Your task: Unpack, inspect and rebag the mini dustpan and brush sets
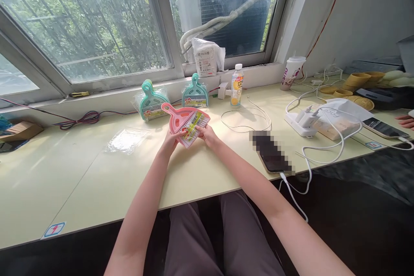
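Pink dustpan-and-brush set (pixel 185 121): held just above the table (pixel 97 181), ahead of the person's body and near the table's middle. It is raised slightly off the surface and tilted toward the camera. A printed label covers its lower right part.

Long axis: runs from the looped handle at the far left to the wide labelled end at the near right. The handle points away from both hands, and the wide end faces them.

Left hand (pixel 170 141): fingers closed on the near left edge of the pan, below the handle. Right hand (pixel 208 134): fingers pinched on the labelled near right corner. Both hands have hold of the set, and neither is clearly nearer. They grip opposite sides of the wide end, with the handle free.

Surroundings: two teal dustpan sets (pixel 150 102) (pixel 195 93) lean against the window ledge, beyond the pink one and apart from it. A clear plastic bag (pixel 126 140) lies flat on the table to the left of the left hand, near it but not touching. A drink bottle (pixel 237 85) stands to the far right by the ledge. A phone (pixel 271 155) on a white cable lies to the right of the right forearm. Another person's hand (pixel 404 121) shows at the right edge, well apart.
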Available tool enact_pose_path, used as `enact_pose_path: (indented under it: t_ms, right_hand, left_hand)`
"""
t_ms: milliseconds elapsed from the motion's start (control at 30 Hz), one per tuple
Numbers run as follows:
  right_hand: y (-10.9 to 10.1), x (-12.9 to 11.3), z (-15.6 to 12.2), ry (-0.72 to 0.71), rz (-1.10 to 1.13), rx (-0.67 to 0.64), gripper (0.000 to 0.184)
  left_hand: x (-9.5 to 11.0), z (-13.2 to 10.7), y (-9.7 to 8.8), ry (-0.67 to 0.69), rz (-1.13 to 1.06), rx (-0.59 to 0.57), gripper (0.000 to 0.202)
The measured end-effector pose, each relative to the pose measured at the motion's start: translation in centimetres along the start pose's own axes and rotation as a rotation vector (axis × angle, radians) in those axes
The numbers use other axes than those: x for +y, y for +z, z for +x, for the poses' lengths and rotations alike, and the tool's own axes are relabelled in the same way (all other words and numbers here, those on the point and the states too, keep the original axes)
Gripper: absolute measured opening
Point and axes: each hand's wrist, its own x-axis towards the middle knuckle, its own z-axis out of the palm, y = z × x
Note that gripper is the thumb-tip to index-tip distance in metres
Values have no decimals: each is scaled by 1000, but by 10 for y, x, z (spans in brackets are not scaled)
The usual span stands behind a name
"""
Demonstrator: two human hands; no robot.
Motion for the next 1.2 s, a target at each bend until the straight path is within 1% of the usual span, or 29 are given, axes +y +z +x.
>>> enact_pose_path:
  t_ms: [67,100,133,167,200,300,333,367,400,433,467,500,567,633,767,800,867,900,933,1000,1067,1100,1200]
  right_hand:
    - [-1,-3,-2,8,32,6,15]
    - [-1,-4,-3,7,40,6,14]
    - [-1,-6,-4,0,44,10,13]
    - [-2,-7,-6,-10,43,13,13]
    - [-2,-8,-7,-20,38,15,13]
    - [-3,-9,-8,-31,10,32,14]
    - [-3,-8,-9,-29,6,39,15]
    - [-3,-8,-9,-27,5,44,15]
    - [-3,-8,-8,-26,7,48,15]
    - [-3,-8,-8,-26,10,53,15]
    - [-3,-8,-7,-24,12,59,15]
    - [-3,-9,-6,-21,13,64,14]
    - [-3,-10,-4,-12,14,71,14]
    - [-5,-11,-3,-11,19,83,14]
    - [-9,-14,0,-30,29,121,15]
    - [-10,-14,0,-35,31,128,15]
    - [-11,-15,0,-44,31,138,15]
    - [-12,-15,-1,-48,30,138,16]
    - [-12,-16,-2,-51,26,136,16]
    - [-12,-16,-3,-46,14,131,17]
    - [-12,-17,-5,-36,-1,122,17]
    - [-12,-17,-6,-32,-7,115,16]
    - [-12,-17,-6,-20,-29,90,16]
  left_hand:
    - [2,2,-3,-5,34,-27,67]
    - [2,4,-7,-5,66,-18,60]
    - [3,5,-13,-1,121,26,54]
    - [3,7,-20,8,214,108,49]
    - [3,7,-29,24,346,225,46]
    - [2,3,-61,87,902,656,36]
    - [0,0,-72,91,1058,748,39]
    - [-1,-3,-83,70,1166,814,42]
    - [-2,-6,-93,27,1226,839,42]
    - [-4,-7,-100,-28,1253,828,38]
    - [-5,-8,-106,-78,1260,789,31]
    - [-6,-8,-110,-98,1256,743,24]
    - [-7,-5,-110,-60,1238,630,15]
    - [-7,0,-101,15,1217,477,15]
    - [-8,7,-71,102,1171,161,29]
    - [-8,8,-65,107,1154,97,31]
    - [-9,9,-57,94,1122,10,30]
    - [-10,9,-55,81,1114,-1,30]
    - [-10,9,-53,72,1112,24,30]
    - [-12,7,-52,73,1138,117,27]
    - [-15,5,-51,96,1199,188,18]
    - [-17,4,-50,108,1236,202,15]
    - [-22,3,-47,124,1299,172,24]
